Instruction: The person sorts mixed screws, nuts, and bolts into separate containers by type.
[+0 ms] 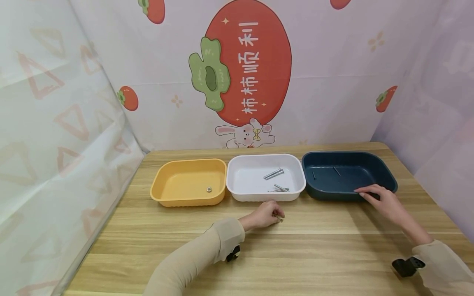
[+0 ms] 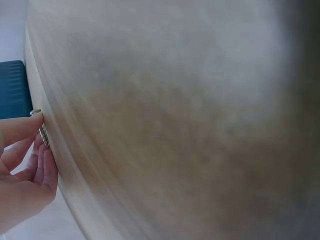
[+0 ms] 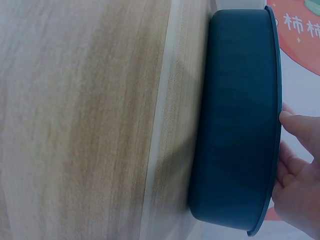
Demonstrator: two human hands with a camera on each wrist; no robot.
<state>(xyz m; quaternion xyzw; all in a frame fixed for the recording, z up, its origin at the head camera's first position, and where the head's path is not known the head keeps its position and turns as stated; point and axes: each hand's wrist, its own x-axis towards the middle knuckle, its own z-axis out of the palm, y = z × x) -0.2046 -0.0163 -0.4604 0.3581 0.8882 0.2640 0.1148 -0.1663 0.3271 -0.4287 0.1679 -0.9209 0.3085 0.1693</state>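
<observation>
My left hand [image 1: 266, 214] is low over the table in front of the white tray [image 1: 237, 197]. It pinches a small brass-coloured screw [image 1: 278, 218] between thumb and fingers. In the left wrist view, the threads and one end of the screw [image 2: 44, 135] show beside the fingertips. At the front edge of the dark blue tray [image 1: 329, 195] is my right hand [image 1: 385, 203], thumb and fingers pinching the rim. The right wrist view shows the thumb against that rim, with the other fingers partly hidden behind it. Two thin dark screws [image 1: 336, 171] lie inside the dark blue tray.
To the left stands a yellow tray [image 1: 189, 202] holding one small metal nut [image 1: 209, 189]. Several long silver screws [image 1: 274, 174] lie in the white tray. All three trays form a row at the back of the wooden table [image 1: 296, 259], before a printed cloth [image 1: 166, 82].
</observation>
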